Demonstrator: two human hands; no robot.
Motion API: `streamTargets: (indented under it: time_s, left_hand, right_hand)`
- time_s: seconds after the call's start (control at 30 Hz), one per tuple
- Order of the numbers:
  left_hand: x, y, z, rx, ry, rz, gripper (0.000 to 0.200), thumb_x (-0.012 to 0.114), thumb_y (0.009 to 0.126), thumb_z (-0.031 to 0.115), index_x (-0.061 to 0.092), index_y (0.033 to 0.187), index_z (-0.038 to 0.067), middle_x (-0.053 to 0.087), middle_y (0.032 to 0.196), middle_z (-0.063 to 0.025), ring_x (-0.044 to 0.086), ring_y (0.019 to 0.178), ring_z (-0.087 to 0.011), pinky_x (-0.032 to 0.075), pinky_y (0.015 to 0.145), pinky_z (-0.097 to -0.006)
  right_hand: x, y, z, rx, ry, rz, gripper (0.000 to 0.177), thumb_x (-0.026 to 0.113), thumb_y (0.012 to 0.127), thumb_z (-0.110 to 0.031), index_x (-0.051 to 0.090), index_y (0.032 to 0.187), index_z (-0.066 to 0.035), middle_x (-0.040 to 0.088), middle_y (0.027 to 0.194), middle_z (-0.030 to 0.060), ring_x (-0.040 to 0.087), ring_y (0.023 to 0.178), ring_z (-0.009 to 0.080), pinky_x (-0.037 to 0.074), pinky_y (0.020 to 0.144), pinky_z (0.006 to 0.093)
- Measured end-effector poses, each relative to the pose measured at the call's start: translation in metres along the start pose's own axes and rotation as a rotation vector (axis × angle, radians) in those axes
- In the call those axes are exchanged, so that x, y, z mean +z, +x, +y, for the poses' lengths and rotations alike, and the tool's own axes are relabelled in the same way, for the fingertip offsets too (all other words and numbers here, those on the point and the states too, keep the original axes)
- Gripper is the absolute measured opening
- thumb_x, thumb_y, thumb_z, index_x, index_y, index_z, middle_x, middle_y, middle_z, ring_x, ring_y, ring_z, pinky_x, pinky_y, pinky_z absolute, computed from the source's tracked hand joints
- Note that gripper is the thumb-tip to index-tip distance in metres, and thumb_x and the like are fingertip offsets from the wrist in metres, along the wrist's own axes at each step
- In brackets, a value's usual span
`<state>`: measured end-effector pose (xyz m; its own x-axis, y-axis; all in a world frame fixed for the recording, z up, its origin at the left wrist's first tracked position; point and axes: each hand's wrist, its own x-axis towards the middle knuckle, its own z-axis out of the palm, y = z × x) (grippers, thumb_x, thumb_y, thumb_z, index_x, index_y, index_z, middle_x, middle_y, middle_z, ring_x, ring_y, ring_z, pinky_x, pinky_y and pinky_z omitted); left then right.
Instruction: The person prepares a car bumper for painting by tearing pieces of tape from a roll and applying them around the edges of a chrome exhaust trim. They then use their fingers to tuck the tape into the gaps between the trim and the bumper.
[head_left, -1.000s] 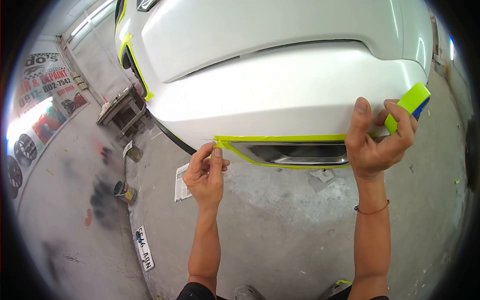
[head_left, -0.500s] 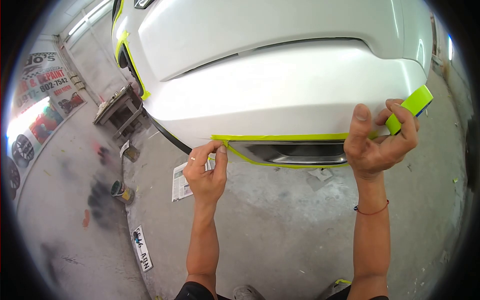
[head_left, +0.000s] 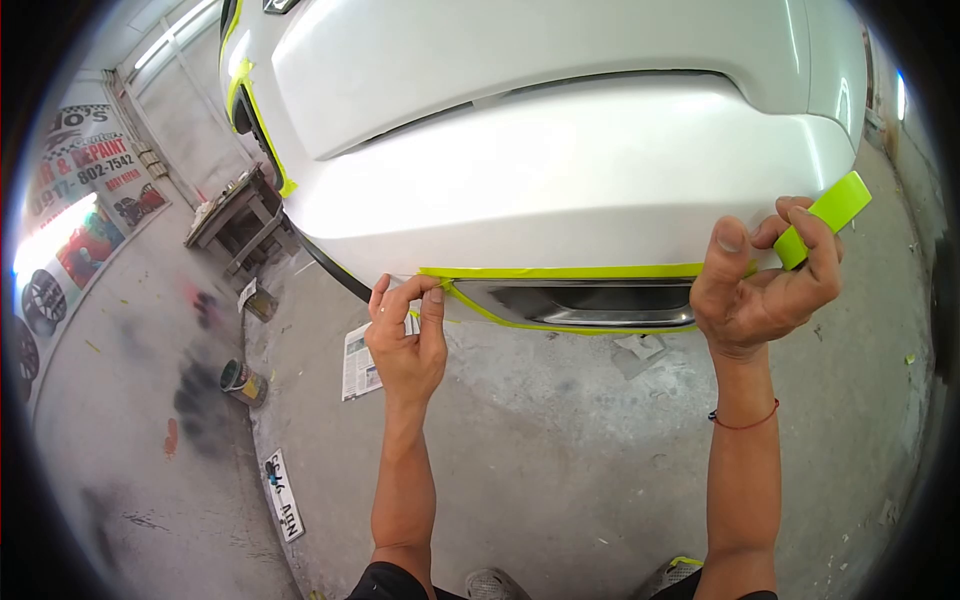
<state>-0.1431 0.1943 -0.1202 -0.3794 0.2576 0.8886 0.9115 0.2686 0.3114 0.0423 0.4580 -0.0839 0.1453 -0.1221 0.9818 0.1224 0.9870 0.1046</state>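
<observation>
A strip of yellow-green masking tape (head_left: pixel 570 271) runs along the upper edge of the dark trim opening (head_left: pixel 600 298) in the white car bumper (head_left: pixel 500 190). More tape follows the opening's lower edge. At the left corner, the thumb and index finger of my left hand (head_left: pixel 407 335) are pinched on the tape's end; the other fingers are bent. My right hand (head_left: pixel 765 285) is palm up by the opening's right end, its fingers curled around the tape roll (head_left: pixel 825 220). Where the strip meets the roll is partly hidden behind this hand.
A wooden workbench (head_left: pixel 235 215) stands at the left wall, with a paint can (head_left: pixel 243 383) and a licence plate (head_left: pixel 284 495) lower down. Newspaper (head_left: pixel 360 365) lies on the concrete floor under the bumper. Taped edges also frame another opening (head_left: pixel 258 130) at the car's far side.
The view has shifted very slightly. My left hand's fingers have moved a little to the left, and the fingers are spread slightly more. The roll in my right hand has tipped a little.
</observation>
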Motion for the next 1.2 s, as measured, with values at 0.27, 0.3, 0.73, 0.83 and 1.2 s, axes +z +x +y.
streamTargets:
  time_s: [0.27,0.3,0.73,0.83,1.2]
  left_hand:
    - [-0.0015,0.0006,0.0015,-0.01,-0.003,-0.009,0.005,0.07,0.091,0.009,0.069,0.094,0.005,0.071,0.084,-0.0033,0.066,0.076,-0.0188,0.036,0.109,-0.0488]
    - [-0.0012,0.0004,0.0013,-0.008,-0.005,-0.005,0.006,0.07,0.091,0.009,0.069,0.094,0.005,0.071,0.084,-0.0033,0.066,0.076,-0.0187,0.036,0.109,-0.0488]
    - [0.0011,-0.0006,0.0029,0.035,0.03,0.036,0.008,0.073,0.088,0.008,0.071,0.096,0.006,0.072,0.085,-0.004,0.067,0.077,-0.0187,0.039,0.108,-0.0494]
    - [0.0027,-0.0012,0.0032,0.06,0.07,0.053,0.008,0.073,0.088,0.007,0.071,0.096,0.006,0.072,0.086,-0.0043,0.068,0.078,-0.019,0.041,0.107,-0.0501]
    - [0.0029,-0.0037,0.006,0.036,0.032,0.05,0.006,0.068,0.09,0.004,0.069,0.095,0.0,0.072,0.084,-0.0075,0.068,0.081,-0.0177,0.037,0.112,-0.0536]
  right_hand:
    - [0.0014,0.0001,-0.0002,-0.002,0.009,0.01,0.041,0.067,0.093,-0.021,0.039,0.119,-0.006,0.05,0.104,0.0097,0.046,0.073,0.0108,0.04,0.071,0.0249]
    - [0.0016,-0.0004,-0.0004,0.003,0.014,0.011,0.041,0.067,0.093,-0.021,0.039,0.119,-0.006,0.049,0.104,0.0098,0.046,0.073,0.0108,0.04,0.072,0.0249]
    - [0.0009,0.0005,0.0,-0.006,0.026,0.007,0.041,0.066,0.093,-0.023,0.039,0.119,-0.006,0.049,0.1,0.0082,0.046,0.077,0.0109,0.04,0.073,0.0249]
    - [0.0011,-0.001,0.0003,0.001,0.028,0.006,0.041,0.065,0.094,-0.024,0.039,0.119,-0.006,0.048,0.101,0.0082,0.046,0.077,0.0109,0.04,0.073,0.0251]
    - [-0.0004,0.0005,0.0014,-0.021,0.009,-0.001,0.04,0.064,0.094,-0.025,0.039,0.119,-0.006,0.049,0.101,0.0078,0.047,0.078,0.0109,0.04,0.075,0.0262]
